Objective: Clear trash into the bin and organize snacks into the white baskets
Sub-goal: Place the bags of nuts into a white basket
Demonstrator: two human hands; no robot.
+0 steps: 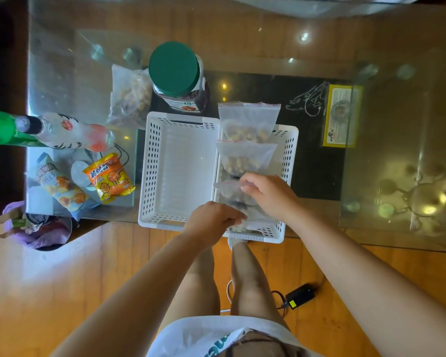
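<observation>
Two white perforated baskets sit side by side on the glass table. The left basket [150,176] holds nothing. In the right basket [290,148] lie three clear zip bags of snacks in a row: a far bag [247,119], a middle bag [245,157] and a near bag [232,194]. My left hand [211,220] pinches the near bag's front edge. My right hand [268,194] grips its far side. An orange snack packet [108,177], a blue-and-white packet [59,186] and a larger clear bag of snacks [130,95] lie left of the baskets.
A green-lidded jar [177,73] stands behind the left basket. Bottles [62,131] lie at the table's left edge. A bin [40,228] with trash sits on the floor at the left. A yellow box [341,115] rests under the glass. A power adapter [300,296] lies on the floor.
</observation>
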